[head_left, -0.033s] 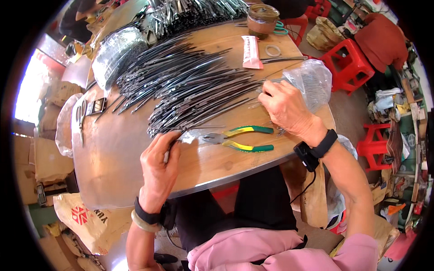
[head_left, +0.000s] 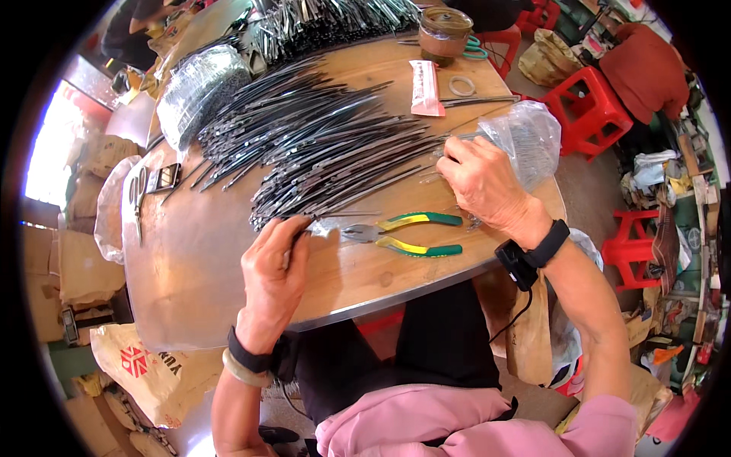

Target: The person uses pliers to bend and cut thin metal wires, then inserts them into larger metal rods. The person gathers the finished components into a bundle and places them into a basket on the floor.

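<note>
My left hand point(head_left: 272, 266) is closed at the near edge of a pile of thin dark metal strips point(head_left: 327, 164), with its fingertips pinched on a slim dark strip point(head_left: 346, 213) that points right. My right hand point(head_left: 491, 186) is bent in a pinch at the pile's right end, beside a clear plastic bag point(head_left: 531, 141) of fine thin pieces. What its fingertips hold, if anything, is too small to make out. Between the hands lie pliers point(head_left: 401, 222) with yellow and green handles, jaws toward my left hand. Neither hand touches them.
Scissors point(head_left: 138, 194) and a small dark case point(head_left: 164, 178) lie at the table's left. Farther back are a wrapped bundle point(head_left: 202, 87), a pink-and-white packet point(head_left: 426, 89), a ring point(head_left: 461, 85) and a jar point(head_left: 443, 34). Red stools point(head_left: 586, 107) stand at the right.
My left hand sits very slightly farther right and higher in view. Otherwise nothing has visibly changed.
</note>
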Available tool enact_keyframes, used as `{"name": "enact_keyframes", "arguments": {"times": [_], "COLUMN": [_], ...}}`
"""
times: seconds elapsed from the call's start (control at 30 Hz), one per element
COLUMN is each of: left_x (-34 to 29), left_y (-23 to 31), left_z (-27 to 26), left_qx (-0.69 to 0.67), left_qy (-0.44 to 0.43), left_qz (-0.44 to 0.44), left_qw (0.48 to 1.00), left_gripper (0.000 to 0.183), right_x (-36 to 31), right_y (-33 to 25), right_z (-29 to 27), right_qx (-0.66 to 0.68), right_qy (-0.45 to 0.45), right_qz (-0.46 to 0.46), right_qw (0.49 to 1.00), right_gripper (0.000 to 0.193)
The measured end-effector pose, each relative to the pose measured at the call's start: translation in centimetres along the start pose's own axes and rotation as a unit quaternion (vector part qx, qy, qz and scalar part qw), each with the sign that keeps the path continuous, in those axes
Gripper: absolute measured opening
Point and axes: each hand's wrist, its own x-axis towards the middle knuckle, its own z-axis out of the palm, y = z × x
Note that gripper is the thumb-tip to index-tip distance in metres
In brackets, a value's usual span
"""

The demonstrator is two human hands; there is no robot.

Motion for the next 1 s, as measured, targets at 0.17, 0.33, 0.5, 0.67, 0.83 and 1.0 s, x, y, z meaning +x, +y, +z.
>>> {"name": "enact_keyframes", "arguments": {"times": [0.17, 0.33, 0.5, 0.67, 0.83, 1.0], "left_x": [2.3, 2.9, 2.9, 2.5, 0.3, -2.2], "left_y": [-1.5, -1.2, -1.0, -2.1, -1.1, -1.2], "left_z": [1.4, 1.6, 2.0, 1.1, -1.8, -1.8], "left_qx": [0.244, 0.268, 0.267, 0.275, 0.128, 0.078], "left_qy": [-0.089, -0.087, -0.09, -0.1, -0.056, -0.042], "left_qz": [0.1, 0.116, 0.121, 0.099, -0.046, -0.118], "left_qw": [0.961, 0.952, 0.952, 0.951, 0.989, 0.989], "left_gripper": [0.017, 0.022, 0.011, 0.014, 0.008, 0.008], "right_x": [0.8, -0.7, -5.1, -9.0, -11.5, -12.9], "right_y": [-0.8, -2.6, -5.8, -8.4, -8.3, -7.5], "right_z": [-1.9, -7.3, -7.3, -6.0, -5.4, -3.3], "right_qx": [0.005, 0.293, 0.654, 0.549, 0.601, 0.827], "right_qy": [0.09, 0.326, 0.312, 0.133, 0.158, 0.259], "right_qz": [0.037, 0.277, 0.399, 0.46, 0.514, 0.444], "right_qw": [0.995, 0.855, 0.562, 0.685, 0.591, 0.23], "right_gripper": [0.007, 0.01, 0.009, 0.009, 0.01, 0.01]}}
